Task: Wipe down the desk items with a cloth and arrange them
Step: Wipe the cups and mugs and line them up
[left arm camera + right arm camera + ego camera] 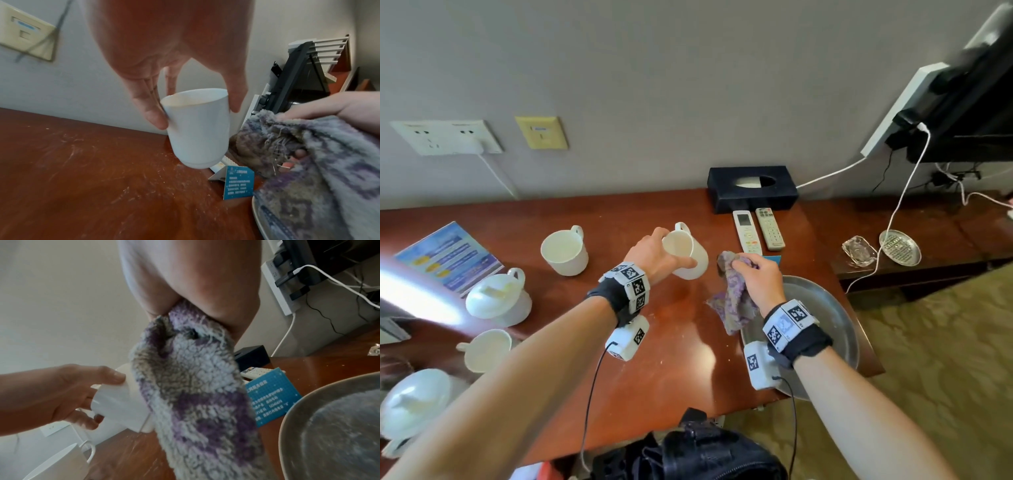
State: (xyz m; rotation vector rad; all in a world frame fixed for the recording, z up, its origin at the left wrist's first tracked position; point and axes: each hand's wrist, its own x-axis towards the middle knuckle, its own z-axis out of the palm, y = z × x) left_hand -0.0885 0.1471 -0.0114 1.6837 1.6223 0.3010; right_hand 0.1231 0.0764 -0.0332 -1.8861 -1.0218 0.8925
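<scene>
Glossy mug (pixel 686 251), fluffy cloth (pixel 732 298) – scuffed wooden desk (pixel 678 359)

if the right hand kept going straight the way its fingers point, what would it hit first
Most likely the white cup held by the left hand: the right hand points its cloth at the cup's side, seemingly already touching in the right wrist view.

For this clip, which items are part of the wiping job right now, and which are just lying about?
In the job:
mug, held by the left hand
cloth, held by the right hand

Lying about:
tissue box
two remotes
metal tray
leaflet
</scene>
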